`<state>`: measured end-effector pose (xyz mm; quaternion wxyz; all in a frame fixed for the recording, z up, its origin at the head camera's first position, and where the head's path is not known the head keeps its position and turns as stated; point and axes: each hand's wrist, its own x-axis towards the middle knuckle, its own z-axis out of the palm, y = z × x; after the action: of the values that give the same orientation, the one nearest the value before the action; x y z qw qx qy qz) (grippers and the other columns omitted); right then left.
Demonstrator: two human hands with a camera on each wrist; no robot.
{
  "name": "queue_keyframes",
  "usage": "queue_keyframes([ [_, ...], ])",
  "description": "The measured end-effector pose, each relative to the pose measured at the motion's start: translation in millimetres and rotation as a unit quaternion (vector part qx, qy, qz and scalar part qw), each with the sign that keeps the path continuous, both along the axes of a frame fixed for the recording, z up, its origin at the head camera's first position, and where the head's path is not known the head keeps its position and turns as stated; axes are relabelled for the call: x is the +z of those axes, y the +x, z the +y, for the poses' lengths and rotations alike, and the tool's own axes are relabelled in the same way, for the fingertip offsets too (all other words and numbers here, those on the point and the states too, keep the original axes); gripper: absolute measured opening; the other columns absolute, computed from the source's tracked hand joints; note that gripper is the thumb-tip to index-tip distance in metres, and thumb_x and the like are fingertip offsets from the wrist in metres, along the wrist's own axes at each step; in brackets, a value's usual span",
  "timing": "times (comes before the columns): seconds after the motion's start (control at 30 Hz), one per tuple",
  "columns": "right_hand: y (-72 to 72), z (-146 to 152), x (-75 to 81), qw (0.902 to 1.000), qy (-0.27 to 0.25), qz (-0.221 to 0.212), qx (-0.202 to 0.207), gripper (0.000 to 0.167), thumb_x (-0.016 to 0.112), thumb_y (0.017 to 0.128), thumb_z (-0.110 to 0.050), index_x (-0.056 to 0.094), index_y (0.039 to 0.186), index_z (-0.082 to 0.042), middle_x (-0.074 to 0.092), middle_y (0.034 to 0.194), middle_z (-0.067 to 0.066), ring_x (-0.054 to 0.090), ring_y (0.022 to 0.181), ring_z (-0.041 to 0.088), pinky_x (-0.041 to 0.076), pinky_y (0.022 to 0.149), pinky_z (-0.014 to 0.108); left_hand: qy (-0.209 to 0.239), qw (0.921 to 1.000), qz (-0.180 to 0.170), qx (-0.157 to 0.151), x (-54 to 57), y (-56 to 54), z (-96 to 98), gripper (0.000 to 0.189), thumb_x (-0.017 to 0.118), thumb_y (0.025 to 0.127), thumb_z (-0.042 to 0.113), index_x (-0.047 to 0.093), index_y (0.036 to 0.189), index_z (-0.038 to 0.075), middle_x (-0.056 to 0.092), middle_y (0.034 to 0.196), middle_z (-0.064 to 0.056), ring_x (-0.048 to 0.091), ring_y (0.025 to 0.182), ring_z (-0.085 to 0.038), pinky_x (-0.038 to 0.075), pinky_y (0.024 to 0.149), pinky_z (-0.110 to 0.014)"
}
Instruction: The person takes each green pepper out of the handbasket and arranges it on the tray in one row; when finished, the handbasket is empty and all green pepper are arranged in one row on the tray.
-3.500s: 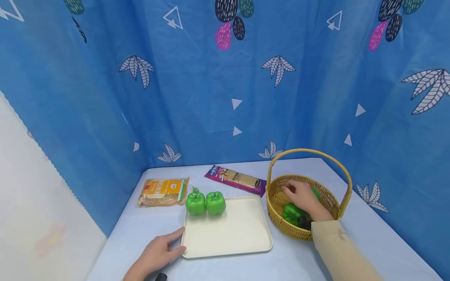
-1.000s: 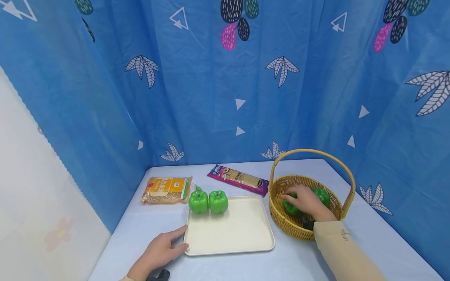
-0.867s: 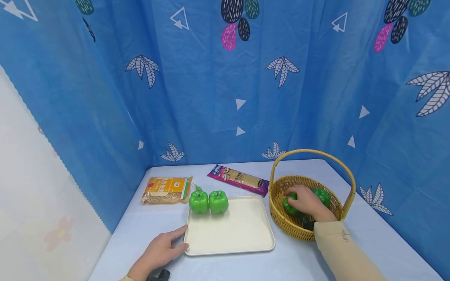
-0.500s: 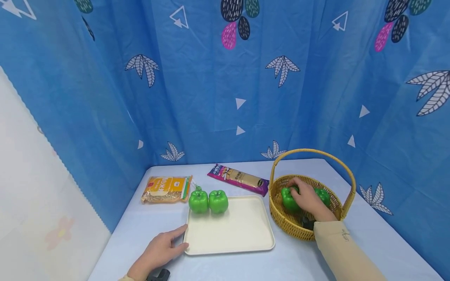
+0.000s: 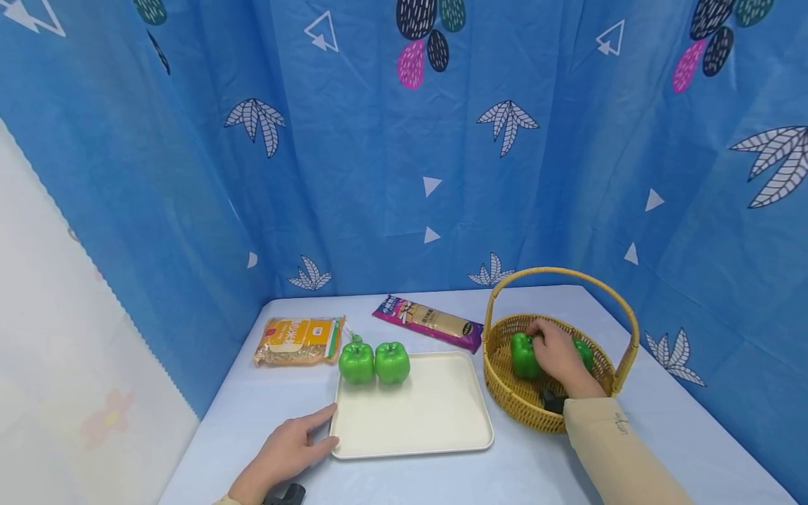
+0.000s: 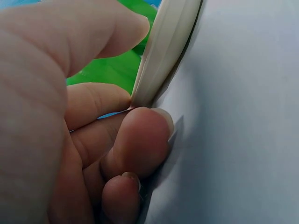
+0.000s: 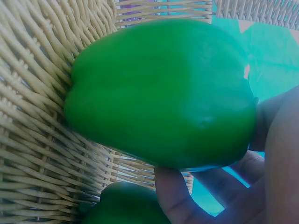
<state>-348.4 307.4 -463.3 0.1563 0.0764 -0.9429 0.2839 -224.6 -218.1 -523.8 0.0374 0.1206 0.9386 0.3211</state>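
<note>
In the head view my right hand (image 5: 558, 358) is inside the wicker basket (image 5: 514, 407), gripping a green bell pepper (image 5: 523, 356). The right wrist view shows that bell pepper (image 7: 159, 93) lying sideways across the picture, fingers at its underside and one end. A second bell pepper (image 5: 584, 353) sits in the basket, partly hidden by the right hand. My left hand (image 5: 284, 449) rests at the left edge of the cream tray (image 5: 423, 421), thumb and forefinger spread and touching the rim. Two more bell peppers (image 5: 392, 363) stand side by side at the tray's back left corner.
A yellow-orange food packet (image 5: 298, 341) lies left of the tray's back corner. Behind the tray is a long purple packet (image 5: 429, 323), its right end near the basket. The basket's tall handle (image 5: 562, 271) arches above the right hand. Blue curtains (image 5: 353, 175) surround the table.
My right hand first hovered in the basket, then closed on the front bell pepper. Its fingers have since shifted right, and the bell pepper has turned. The left hand has stayed at the tray.
</note>
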Motion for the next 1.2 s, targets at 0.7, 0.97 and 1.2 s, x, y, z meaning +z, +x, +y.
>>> queue_keyframes([
  [0.7,1.8,-0.3,0.7,0.9996,0.009,-0.026,0.005,0.027,0.061,0.100,-0.028,0.063,0.118,-0.008,0.060,0.125,0.021,0.060,0.105,0.039,0.049,0.081,0.055,0.002,0.9999,-0.002,-0.017,-1.8,-4.9,-0.8,0.073,0.073,0.091,0.054,0.055,0.150,0.016,0.046,0.057,0.012,0.039,0.045,-0.004,0.039,0.051,-0.026],
  [0.97,0.8,-3.3,-2.2,0.9991,0.015,-0.030,0.026,0.049,0.077,0.091,-0.043,0.061,0.118,-0.006,0.062,0.125,0.023,0.061,0.111,0.041,0.050,0.089,0.058,0.003,0.9999,-0.007,-0.014,-2.2,-3.2,-3.6,0.074,0.074,0.090,0.054,0.055,0.150,0.015,0.047,0.058,0.010,0.039,0.045,-0.005,0.039,0.052,-0.027],
  [1.2,0.1,-3.0,-1.9,0.9992,0.014,-0.027,0.028,0.052,0.076,0.092,-0.045,0.060,0.118,-0.004,0.062,0.123,0.022,0.061,0.108,0.039,0.050,0.086,0.056,0.006,0.9999,-0.004,-0.014,-2.9,-2.7,-3.9,0.074,0.074,0.090,0.054,0.055,0.150,0.015,0.045,0.055,0.011,0.039,0.045,-0.004,0.039,0.051,-0.027],
])
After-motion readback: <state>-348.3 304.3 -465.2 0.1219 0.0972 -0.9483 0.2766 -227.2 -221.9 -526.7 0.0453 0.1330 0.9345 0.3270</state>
